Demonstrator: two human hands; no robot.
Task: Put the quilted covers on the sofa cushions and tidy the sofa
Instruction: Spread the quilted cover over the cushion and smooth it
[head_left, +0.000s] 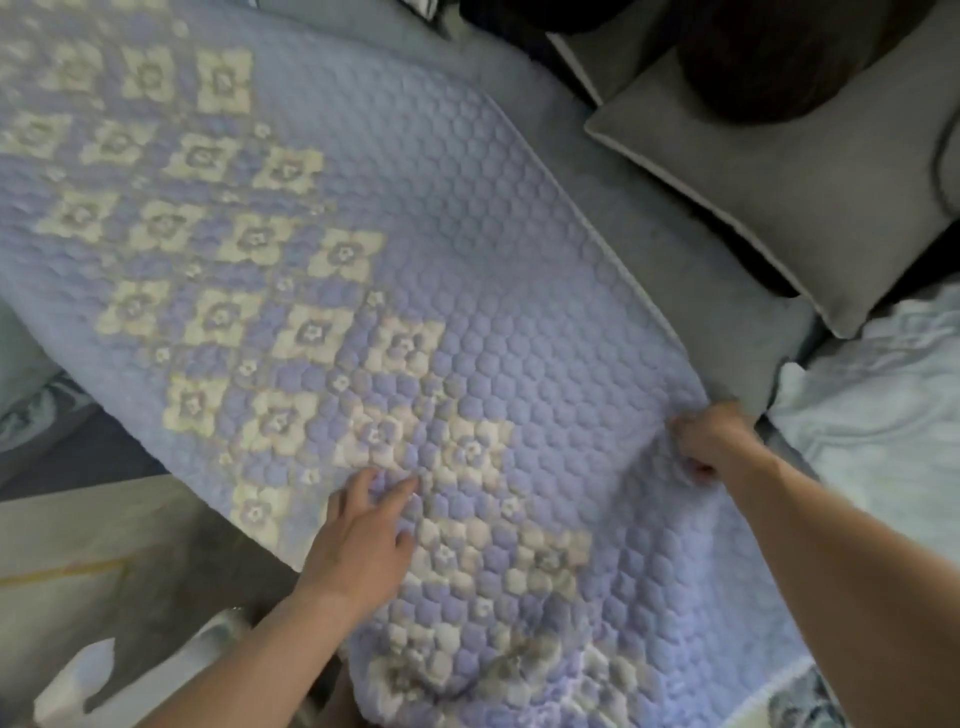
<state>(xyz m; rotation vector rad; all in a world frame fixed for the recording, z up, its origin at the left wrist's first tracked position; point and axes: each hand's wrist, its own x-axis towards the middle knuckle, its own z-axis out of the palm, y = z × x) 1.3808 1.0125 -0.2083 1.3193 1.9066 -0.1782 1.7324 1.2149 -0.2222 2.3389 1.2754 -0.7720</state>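
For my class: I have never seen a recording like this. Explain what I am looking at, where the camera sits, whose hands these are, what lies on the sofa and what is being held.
There is no machine here. A person wears one wide-angle camera on the head, so the single picture looks forward and down at their own two bare arms.

Spread across the grey sofa seat is a lilac quilted cover with cream flower squares. The left hand lies on it with fingers straight, pressing or smoothing the fabric. The right hand has its fingers curled round the cover's edge, where the fabric bunches, as if tugging it into place.

Behind the cover a grey cushion with pale piping rests on the sofa. To the right lies crumpled pale blue fabric. The picture is somewhat blurred, so finer detail cannot be told.
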